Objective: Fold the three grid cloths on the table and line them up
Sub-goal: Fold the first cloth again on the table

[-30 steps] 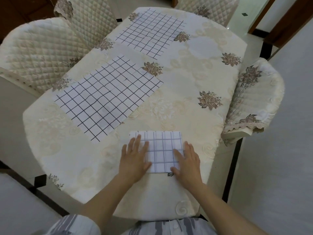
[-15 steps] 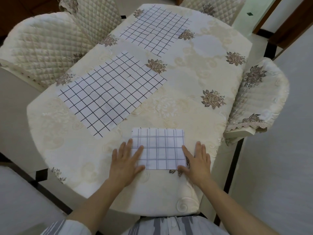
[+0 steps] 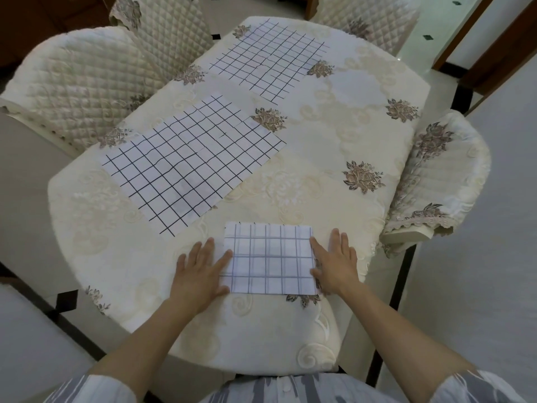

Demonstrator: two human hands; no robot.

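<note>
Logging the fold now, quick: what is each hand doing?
Left hand: open, flat at the folded cloth's left edge.
Right hand: open, flat at its right edge.

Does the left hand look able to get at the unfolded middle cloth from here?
Probably yes. The left hand lies flat at the folded cloth's edge and holds nothing; the middle cloth lies open just ahead, with only bare tablecloth between them.

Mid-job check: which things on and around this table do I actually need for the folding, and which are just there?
Job:
folded grid cloth, nearest
middle grid cloth, unfolded, flat
far grid cloth, unfolded, flat
left hand and right hand, flat at the folded cloth's side edges

Just there:
floral tablecloth
quilted chairs on the left
chair on the right
</note>
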